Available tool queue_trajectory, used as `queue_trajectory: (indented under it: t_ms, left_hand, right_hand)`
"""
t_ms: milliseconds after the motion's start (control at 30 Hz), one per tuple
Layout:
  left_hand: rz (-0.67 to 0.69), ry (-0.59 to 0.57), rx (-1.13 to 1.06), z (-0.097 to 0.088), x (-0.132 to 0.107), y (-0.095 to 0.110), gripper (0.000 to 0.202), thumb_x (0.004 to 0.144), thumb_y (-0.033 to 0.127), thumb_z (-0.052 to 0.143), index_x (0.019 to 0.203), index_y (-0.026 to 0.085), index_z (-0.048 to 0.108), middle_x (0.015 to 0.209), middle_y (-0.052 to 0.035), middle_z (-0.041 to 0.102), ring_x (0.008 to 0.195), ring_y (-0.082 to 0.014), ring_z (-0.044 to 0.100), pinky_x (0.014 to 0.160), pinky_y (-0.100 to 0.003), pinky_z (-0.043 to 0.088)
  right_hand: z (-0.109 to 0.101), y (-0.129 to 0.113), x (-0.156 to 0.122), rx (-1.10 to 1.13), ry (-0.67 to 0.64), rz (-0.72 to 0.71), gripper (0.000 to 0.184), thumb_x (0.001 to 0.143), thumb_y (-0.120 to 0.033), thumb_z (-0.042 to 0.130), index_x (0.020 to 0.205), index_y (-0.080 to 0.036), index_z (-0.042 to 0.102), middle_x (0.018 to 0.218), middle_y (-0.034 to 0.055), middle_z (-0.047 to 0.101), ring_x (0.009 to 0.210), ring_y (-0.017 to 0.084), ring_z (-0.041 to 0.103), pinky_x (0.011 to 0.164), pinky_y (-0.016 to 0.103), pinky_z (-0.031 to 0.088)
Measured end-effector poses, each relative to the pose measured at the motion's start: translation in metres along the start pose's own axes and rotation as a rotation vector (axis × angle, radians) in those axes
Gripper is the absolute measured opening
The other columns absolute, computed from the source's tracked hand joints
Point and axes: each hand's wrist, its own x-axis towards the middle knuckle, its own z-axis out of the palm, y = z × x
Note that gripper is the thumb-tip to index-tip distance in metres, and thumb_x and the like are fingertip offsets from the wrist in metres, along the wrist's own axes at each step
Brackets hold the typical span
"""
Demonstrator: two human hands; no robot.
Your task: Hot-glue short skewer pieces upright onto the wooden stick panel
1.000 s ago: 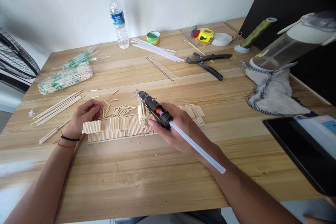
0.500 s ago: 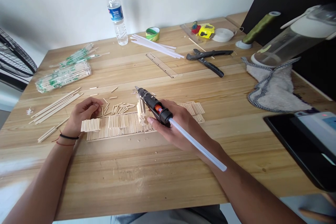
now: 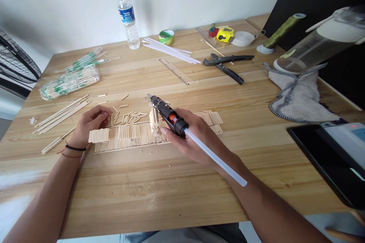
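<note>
My right hand (image 3: 194,136) grips a black glue gun (image 3: 167,113) with a long clear glue stick (image 3: 213,157) jutting from its back. The nozzle points up and left over a flat panel of short wooden sticks (image 3: 134,136) on the wooden table (image 3: 171,182). A small upright bundle of sticks (image 3: 154,120) stands on the panel beside my right fingers. My left hand (image 3: 89,121) rests curled at the panel's left end, its fingertips pinched near loose cut stick pieces (image 3: 129,115). What they hold, if anything, is hidden.
Long bare sticks (image 3: 61,114) and wrapped chopstick packs (image 3: 70,81) lie at the left. Behind are a water bottle (image 3: 127,15), tape roll (image 3: 166,37), spare glue sticks (image 3: 171,51), ruler (image 3: 174,70), cutters (image 3: 226,64). A towel (image 3: 299,93), jar (image 3: 316,47) and tablet (image 3: 327,159) sit right.
Both hands and the glue gun stay nearly still. Only the view has shifted slightly.
</note>
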Motion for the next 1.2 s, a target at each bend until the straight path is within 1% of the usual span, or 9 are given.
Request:
queue_trajectory:
  t_ms: [300, 600, 800, 1200]
  left_hand:
    - [0.015, -0.007, 0.011, -0.0009, -0.0022, -0.0002, 0.022, 0.079, 0.04, 0.082, 0.085, 0.019, 0.078, 0.073, -0.0025, 0.065, 0.065, -0.013, 0.056, 0.055, -0.023, 0.042]
    - [0.004, -0.007, 0.011, -0.0019, -0.0017, -0.0008, 0.026, 0.077, 0.043, 0.084, 0.086, 0.019, 0.078, 0.071, -0.0017, 0.064, 0.063, -0.0127, 0.055, 0.055, -0.022, 0.042]
    - [0.006, 0.002, 0.005, -0.0006, -0.001, 0.0006, 0.025, 0.076, 0.041, 0.085, 0.084, 0.018, 0.078, 0.069, -0.0016, 0.063, 0.062, -0.0129, 0.055, 0.053, -0.023, 0.042]
    - [0.018, -0.009, 0.012, -0.0015, -0.0016, 0.0006, 0.021, 0.079, 0.038, 0.082, 0.086, 0.018, 0.079, 0.071, -0.0023, 0.064, 0.063, -0.0134, 0.056, 0.054, -0.024, 0.043]
  right_hand:
    - [0.0004, -0.0012, -0.0004, 0.007, 0.001, 0.0, 0.018, 0.096, -0.024, 0.063, 0.086, -0.025, 0.048, 0.08, 0.0002, 0.063, 0.075, 0.019, 0.061, 0.071, 0.03, 0.046]
    - [0.0005, -0.0002, -0.0001, -0.012, 0.002, -0.008, 0.018, 0.095, -0.022, 0.064, 0.087, -0.025, 0.048, 0.08, 0.0002, 0.061, 0.075, 0.019, 0.06, 0.07, 0.03, 0.044]
    - [0.001, -0.0009, 0.0015, -0.012, 0.008, -0.005, 0.018, 0.095, -0.022, 0.065, 0.088, -0.025, 0.048, 0.08, 0.0002, 0.062, 0.075, 0.019, 0.06, 0.071, 0.03, 0.045]
    - [-0.0003, -0.0012, 0.0003, -0.004, -0.002, -0.001, 0.018, 0.096, -0.024, 0.063, 0.087, -0.025, 0.048, 0.081, 0.0008, 0.063, 0.076, 0.019, 0.06, 0.072, 0.031, 0.046]
